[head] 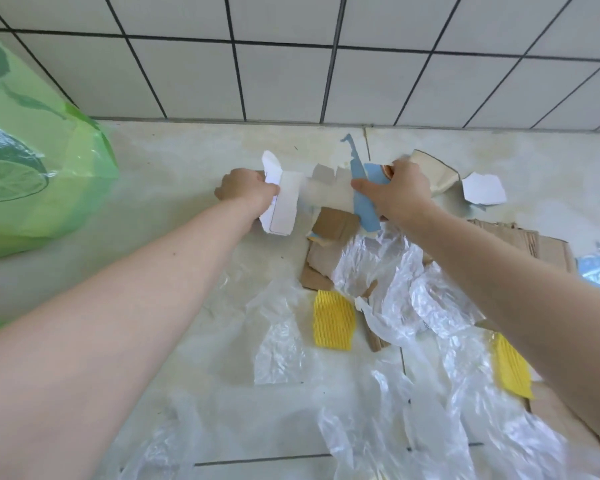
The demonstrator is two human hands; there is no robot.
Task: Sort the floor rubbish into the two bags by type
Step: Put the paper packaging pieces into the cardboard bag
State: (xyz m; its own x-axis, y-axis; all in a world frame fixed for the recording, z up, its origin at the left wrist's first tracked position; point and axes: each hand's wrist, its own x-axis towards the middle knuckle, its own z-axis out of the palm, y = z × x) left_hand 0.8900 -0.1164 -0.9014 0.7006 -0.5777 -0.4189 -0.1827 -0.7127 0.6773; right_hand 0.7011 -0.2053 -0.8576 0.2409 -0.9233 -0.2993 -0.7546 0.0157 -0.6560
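Blue paper strip upright in right hand, long axis toward wall.

We find bare floor between the green bag and the scraps; clear plastic sheets, cardboard and yellow foam nets clutter the right.

No readable text, label or number anywhere.

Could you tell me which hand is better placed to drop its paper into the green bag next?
Probably the left hand: it grips white paper on the green bag's side, while the right hand is farther away.
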